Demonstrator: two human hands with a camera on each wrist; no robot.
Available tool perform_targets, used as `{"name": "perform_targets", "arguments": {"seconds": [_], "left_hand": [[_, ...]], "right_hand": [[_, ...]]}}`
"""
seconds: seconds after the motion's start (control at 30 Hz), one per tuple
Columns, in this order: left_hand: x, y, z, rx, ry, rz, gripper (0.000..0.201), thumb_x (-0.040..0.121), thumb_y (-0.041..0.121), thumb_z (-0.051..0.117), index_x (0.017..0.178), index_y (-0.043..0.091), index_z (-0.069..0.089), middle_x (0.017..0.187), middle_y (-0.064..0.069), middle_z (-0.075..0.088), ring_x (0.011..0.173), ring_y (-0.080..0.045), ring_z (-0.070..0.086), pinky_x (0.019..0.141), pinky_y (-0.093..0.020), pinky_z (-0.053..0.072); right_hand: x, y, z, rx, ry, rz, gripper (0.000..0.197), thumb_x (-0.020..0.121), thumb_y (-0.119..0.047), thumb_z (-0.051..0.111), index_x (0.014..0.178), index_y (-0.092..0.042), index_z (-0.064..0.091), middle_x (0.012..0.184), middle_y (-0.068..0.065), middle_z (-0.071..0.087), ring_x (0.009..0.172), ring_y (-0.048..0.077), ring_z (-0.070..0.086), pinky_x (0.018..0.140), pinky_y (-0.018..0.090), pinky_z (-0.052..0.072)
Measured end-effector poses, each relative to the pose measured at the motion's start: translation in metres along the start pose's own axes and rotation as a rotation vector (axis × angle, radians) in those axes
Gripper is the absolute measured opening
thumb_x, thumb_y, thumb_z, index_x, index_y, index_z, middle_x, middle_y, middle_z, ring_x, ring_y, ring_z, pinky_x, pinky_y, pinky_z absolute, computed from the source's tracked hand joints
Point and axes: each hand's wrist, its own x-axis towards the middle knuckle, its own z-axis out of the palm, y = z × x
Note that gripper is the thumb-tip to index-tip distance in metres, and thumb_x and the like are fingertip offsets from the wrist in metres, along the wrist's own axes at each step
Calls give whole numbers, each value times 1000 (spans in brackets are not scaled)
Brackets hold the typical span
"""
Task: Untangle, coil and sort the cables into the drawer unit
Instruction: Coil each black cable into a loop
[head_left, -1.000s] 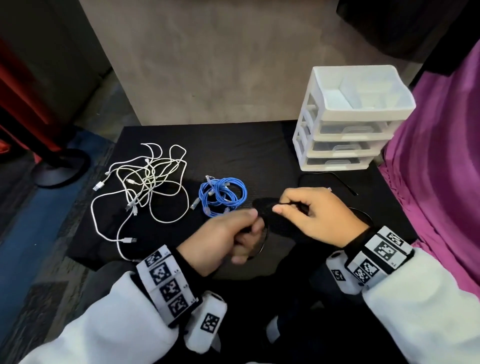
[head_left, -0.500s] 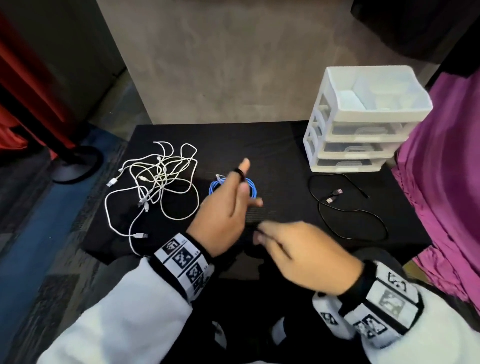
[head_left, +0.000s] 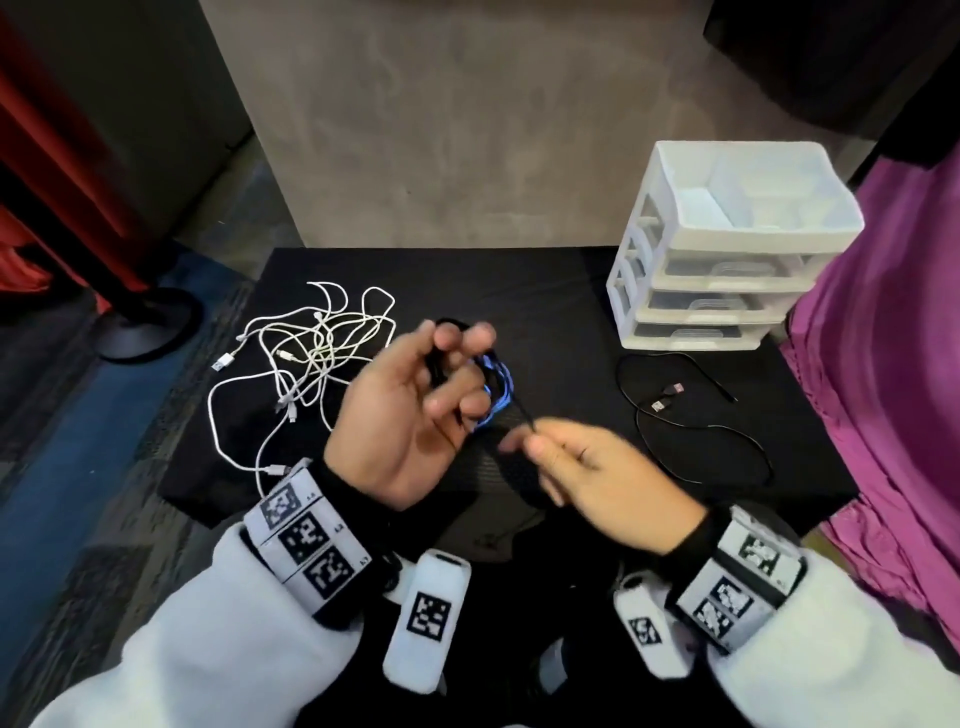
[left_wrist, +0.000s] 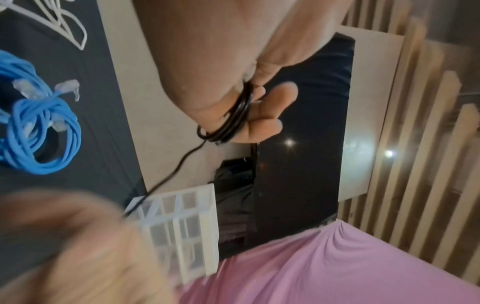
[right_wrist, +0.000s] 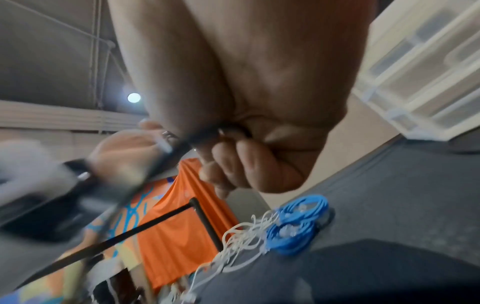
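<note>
My left hand (head_left: 441, 374) is raised palm up over the black mat, with a thin black cable (left_wrist: 233, 115) wound in loops round its curled fingers. My right hand (head_left: 532, 449) pinches the free strand of that black cable (head_left: 522, 415) just to the right. In the right wrist view the pinch on the black cable (right_wrist: 207, 131) shows between thumb and forefinger. A coiled blue cable (head_left: 501, 387) lies on the mat, half hidden behind my left fingers. The white drawer unit (head_left: 727, 270) stands at the back right, all three drawers pushed in.
A tangle of white cables (head_left: 311, 353) lies on the left of the mat (head_left: 545, 291). A second loose black cable (head_left: 696, 426) with two plugs sprawls in front of the drawer unit. Purple cloth (head_left: 893, 364) hangs at the right edge. A stand base (head_left: 145, 332) sits on the floor at left.
My left hand has risen and turned palm up with cable loops round its fingers. The right hand has moved right and now pinches the cable's free strand.
</note>
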Motion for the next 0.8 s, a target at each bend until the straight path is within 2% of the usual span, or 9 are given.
{"name": "perform_targets", "arguments": {"seconds": [0.07,0.13,0.2,0.27,0.33,0.4,0.5,0.67,0.8], "left_hand": [[5,5,-5,57,89,139,30,110,25,31,84,19,46,129,-7,68,63,-5,59,69,-23,56],[12,3,-11,228,190,243,29,110,23,33,86,18,48,141,-8,63,99,-17,73,82,-31,60],[16,-6,-22,627,268,367,20,111,24,35,102,18,52,145,0,58,122,-21,66,92,-36,58],[12,-17,-40,1224,147,440,36,109,28,35,140,17,47,150,7,51,137,-8,52,111,-37,46],[10,-23,-56,1560,18,339,49,108,32,35,155,18,35,147,4,55,135,-2,51,116,-33,39],[7,-25,-60,1654,-15,233,37,108,41,33,139,29,50,119,3,72,109,-10,69,101,-37,50],[-4,-32,-44,1430,-127,55,33,112,34,31,95,25,58,76,10,72,56,-6,62,64,-21,48],[-11,-31,-13,613,-148,-227,30,104,35,40,83,16,49,66,0,43,43,-9,26,45,-20,30],[-6,-12,0,88,-142,-188,27,105,31,34,83,19,45,68,7,40,37,-3,18,43,-19,30]], "right_hand": [[-7,4,23,-71,-74,8,21,110,-30,50,111,-24,70,58,-12,56,56,1,47,63,32,46],[-16,1,37,-97,-125,-8,15,109,-27,52,114,-24,66,63,-24,60,58,0,53,64,24,45],[-21,-9,38,-152,-143,-44,15,108,-31,54,117,-27,64,76,-32,63,73,-6,60,73,17,45],[-18,-24,26,-235,-158,-93,20,105,-40,53,109,-25,65,88,-19,70,85,2,65,84,31,53],[-9,-38,5,-295,-116,-116,26,104,-42,55,97,-20,68,83,-6,71,80,14,66,81,42,53],[1,-47,-23,-291,11,-114,18,101,-38,66,93,-24,75,77,-8,71,73,11,65,78,40,54],[10,-58,-56,-249,128,-105,5,90,-39,79,88,-35,81,72,-13,71,65,7,60,72,33,52],[21,-45,-62,-156,204,-129,10,93,-39,76,90,-30,81,79,-4,74,73,20,64,77,42,53],[17,-32,-31,-101,194,-126,24,106,-24,59,91,-34,75,69,-33,63,70,-9,60,72,13,42]]}}
